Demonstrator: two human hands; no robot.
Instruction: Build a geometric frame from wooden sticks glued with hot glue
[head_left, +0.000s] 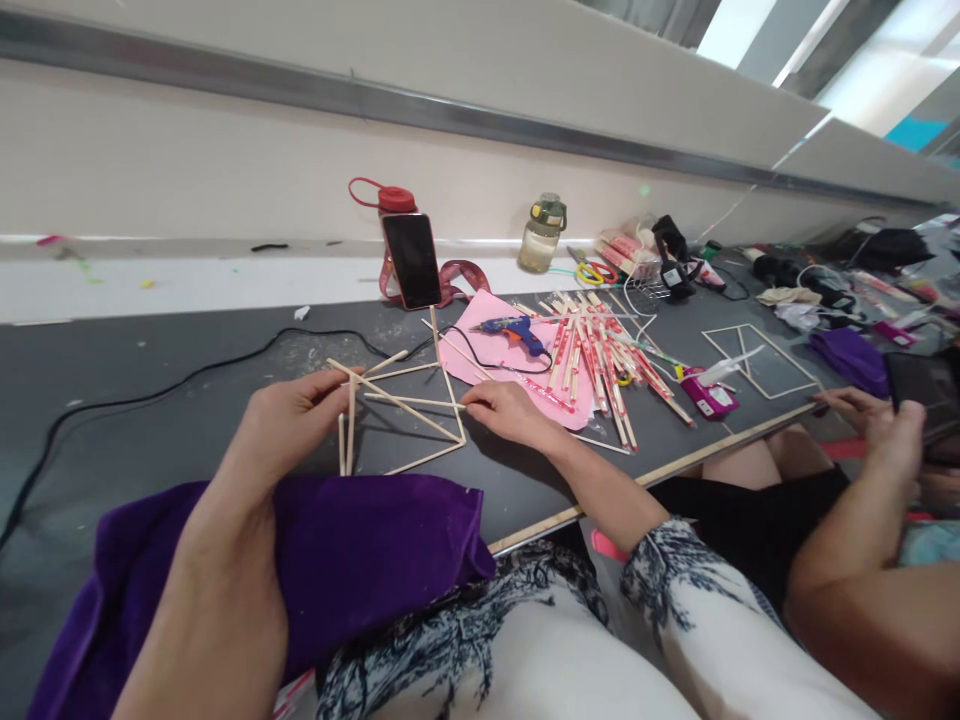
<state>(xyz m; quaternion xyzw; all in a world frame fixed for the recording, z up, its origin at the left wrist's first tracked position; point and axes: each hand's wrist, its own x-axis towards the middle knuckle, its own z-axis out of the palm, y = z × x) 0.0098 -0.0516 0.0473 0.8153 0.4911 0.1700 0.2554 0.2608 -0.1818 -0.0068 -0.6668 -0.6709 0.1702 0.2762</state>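
Note:
A frame of thin wooden sticks [424, 459], resembling chopsticks, stands on the grey table in front of me. Thumb and fingers of my left hand [281, 430] pinch it at its left corner, where an upright and a slanting stick meet. My right hand [506, 410] is closed on the right end of a wooden stick [412, 401] that runs across the frame. Whether this stick is joined to the frame I cannot tell. Below my left wrist lies a purple cloth [375, 530]. Just beyond my right hand, a blue glue gun [517, 330] rests on a pink sheet [480, 315].
Many wrapped chopsticks [592, 350] are heaped on the right. A phone [412, 260] leans upright at the back, near a water bottle [544, 235] and scissors [596, 272]. A black cord [187, 375] crosses the table. At right, another person's hand [892, 440] holds a dark device.

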